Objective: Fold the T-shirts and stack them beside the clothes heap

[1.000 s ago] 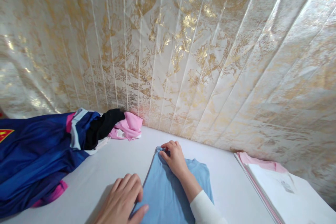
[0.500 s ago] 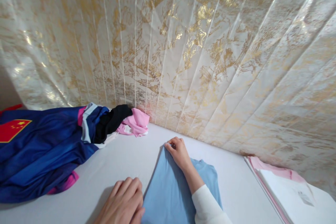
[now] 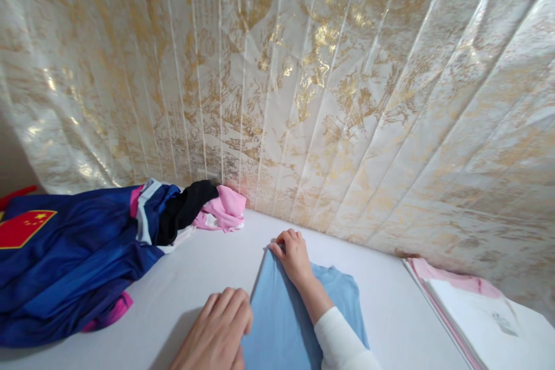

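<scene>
While the bare left hand (image 3: 219,329) curls its fingers beside the light-blue fabric garment (image 3: 277,329), grip unclear, the bare right hand (image 3: 295,257) pinches that garment's far-left corner near the far edge of the flat white surface (image 3: 403,324). Crumpled dark-blue clothing (image 3: 87,260) lies left, folded pink-and-white fabrics (image 3: 472,324) right, before gold-patterned shiny sheeting (image 3: 269,81).

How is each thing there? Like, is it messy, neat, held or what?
right hand: closed on a far corner of the light blue cloth
left hand: fingers curled; grip hidden
light blue cloth: spread out, right hand holding one corner
dark blue garment: rumpled, heaped
black cloth: bunched up
pink cloth: crumpled
pile of clothes on the right: flat, neat
wall covering: creased, shiny
</scene>
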The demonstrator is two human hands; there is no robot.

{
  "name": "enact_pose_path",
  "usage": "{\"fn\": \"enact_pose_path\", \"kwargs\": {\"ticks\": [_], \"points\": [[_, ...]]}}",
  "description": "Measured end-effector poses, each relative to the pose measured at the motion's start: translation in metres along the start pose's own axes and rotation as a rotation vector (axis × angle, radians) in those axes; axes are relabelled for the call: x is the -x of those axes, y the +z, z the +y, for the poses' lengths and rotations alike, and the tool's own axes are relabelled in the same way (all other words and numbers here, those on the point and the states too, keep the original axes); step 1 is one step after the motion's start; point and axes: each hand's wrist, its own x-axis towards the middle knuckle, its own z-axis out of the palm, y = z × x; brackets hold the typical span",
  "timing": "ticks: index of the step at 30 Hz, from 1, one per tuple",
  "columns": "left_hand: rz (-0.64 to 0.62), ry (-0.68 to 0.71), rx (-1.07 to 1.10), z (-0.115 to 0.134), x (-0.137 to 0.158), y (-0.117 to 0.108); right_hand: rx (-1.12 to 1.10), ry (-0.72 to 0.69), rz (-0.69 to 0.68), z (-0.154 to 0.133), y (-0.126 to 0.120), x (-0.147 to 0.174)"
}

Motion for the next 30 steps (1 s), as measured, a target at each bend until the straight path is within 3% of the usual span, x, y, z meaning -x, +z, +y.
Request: {"fn": "enact_pose_path", "kwargs": {"ticks": [3,7,12,16,18,21,23,26,30], "points": [[-0.075,0.081,0.076,0.014,-0.022,-0.003,-0.081,0.020,0.032,0.001,-0.002,0.000],[-0.151,0.082,0.068,0.016,-0.054,0.014,-0.204,0.100,0.087,0.008,-0.004,-0.002],[-0.096,0.084,0.033,0.002,-0.072,0.032,-0.316,0.164,0.115,0.010,-0.008,-0.007],[-0.049,0.079,-0.002,-0.003,-0.071,0.037,-0.336,0.157,0.098,-0.003,-0.029,0.004],[0.003,0.102,-0.019,-0.004,-0.073,0.040,-0.269,0.079,0.052,-0.012,-0.043,0.026],[0.098,0.149,-0.048,-0.006,-0.081,0.046,0.023,-0.127,-0.065,-0.017,-0.056,0.077],[0.131,0.178,-0.061,-0.006,-0.088,0.049,0.205,-0.186,-0.150,-0.011,-0.059,0.109],[0.101,0.186,-0.085,-0.003,-0.094,0.052,0.396,-0.139,-0.218,0.007,-0.063,0.135],[0.028,0.150,-0.125,0.002,-0.095,0.049,0.505,0.058,-0.198,0.026,-0.080,0.132]]}}
